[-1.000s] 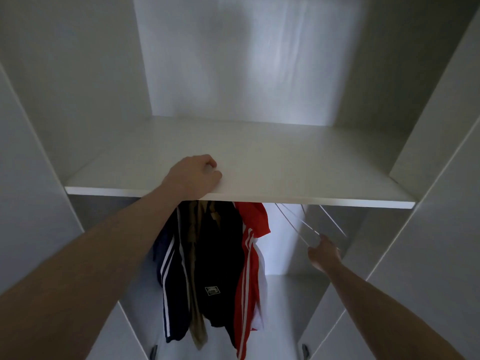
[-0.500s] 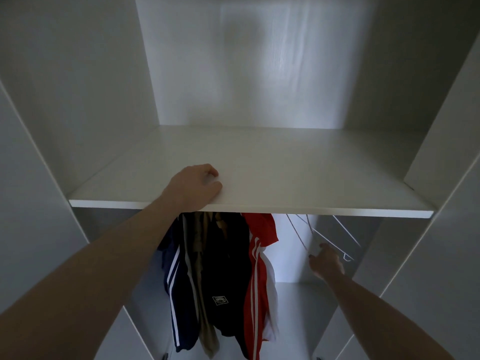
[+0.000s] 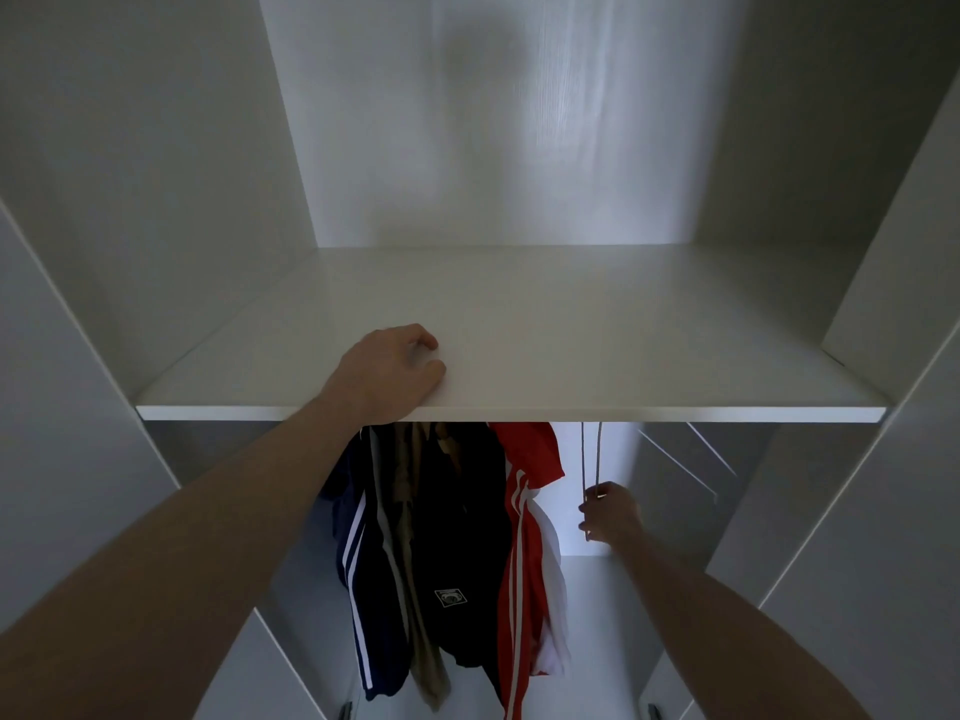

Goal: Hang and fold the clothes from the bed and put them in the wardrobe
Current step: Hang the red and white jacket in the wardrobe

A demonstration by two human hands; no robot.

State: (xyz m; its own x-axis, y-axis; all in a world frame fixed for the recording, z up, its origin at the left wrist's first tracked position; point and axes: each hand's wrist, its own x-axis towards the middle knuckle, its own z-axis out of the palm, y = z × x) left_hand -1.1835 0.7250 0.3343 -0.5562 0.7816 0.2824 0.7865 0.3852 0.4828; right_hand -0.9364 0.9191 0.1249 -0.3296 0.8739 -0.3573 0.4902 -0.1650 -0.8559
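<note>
Partway through: several garments (image 3: 441,553) hung already, right hand (image 3: 610,514) pinching a bare wire hanger (image 3: 591,459), left hand (image 3: 389,368) loosely curled, gripping nothing, on the shelf (image 3: 623,356).

No legible text, number or brand name. A small white-edged patch (image 3: 450,598) sits low on the black garment (image 3: 457,537); its marking is too small to read.
</note>
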